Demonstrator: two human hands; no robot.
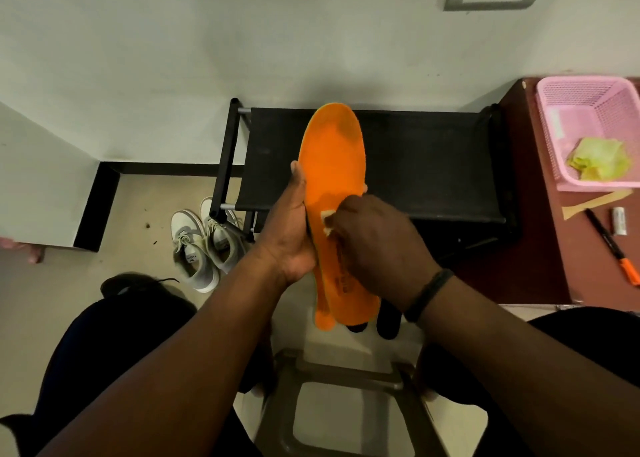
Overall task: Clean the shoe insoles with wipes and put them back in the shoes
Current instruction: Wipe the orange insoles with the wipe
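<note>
- The floor (145, 193) is pale beige, with a few dark specks on it near the black skirting at the wall.
- A pair of white-and-grey sneakers (202, 245) stands directly on the floor, side by side and touching, just beside the left leg of the shoe rack.
- The black shoe rack (415, 158) stands on the floor against the wall; its top is a dark fabric shelf.
- A brown stool (346, 397) stands on the floor at the near edge of view.
- The dark red-brown desk (540, 248) sits on the right, next to the rack.
- On the desk: a pink mesh basket (550, 134) holding crumpled yellow-green wipes (599, 160), a tan paper strip (595, 202), a small white tube (619, 220), and a black marker with an orange cap (613, 248).
</note>
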